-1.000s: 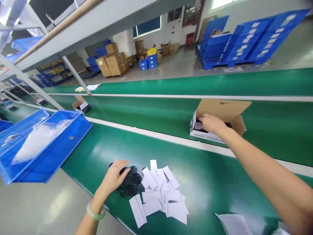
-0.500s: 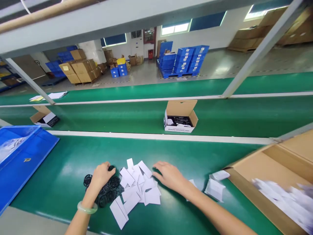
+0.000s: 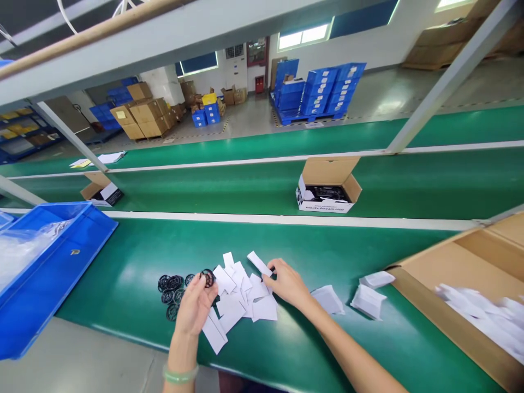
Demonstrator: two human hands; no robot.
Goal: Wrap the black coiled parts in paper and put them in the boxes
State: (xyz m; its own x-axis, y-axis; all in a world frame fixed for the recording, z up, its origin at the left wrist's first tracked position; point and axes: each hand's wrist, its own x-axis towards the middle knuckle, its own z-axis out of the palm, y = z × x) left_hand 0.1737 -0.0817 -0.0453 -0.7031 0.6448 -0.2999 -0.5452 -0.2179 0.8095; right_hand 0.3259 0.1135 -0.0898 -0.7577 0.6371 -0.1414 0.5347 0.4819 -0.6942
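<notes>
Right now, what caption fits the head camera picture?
Left hand lifts a black ring while right hand picks a white card.

The green-surfaced desk (image 3: 135, 273) carries a scattered pile of white paper slips (image 3: 239, 297) beside a cluster of small black plastic rings (image 3: 171, 289). A blue plastic bin (image 3: 61, 267) sits at its left end, a large brown cardboard box (image 3: 462, 278) at its right, with folded white packets (image 3: 368, 299) between slips and box.

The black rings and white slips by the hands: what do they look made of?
The black ring in the left hand looks like moulded plastic or rubber: matte, spoked, stiff in shape. The white slip lifted by the right hand looks like thin matte paper or card: flat, sharp-edged. Neither is certain from this view.
</notes>
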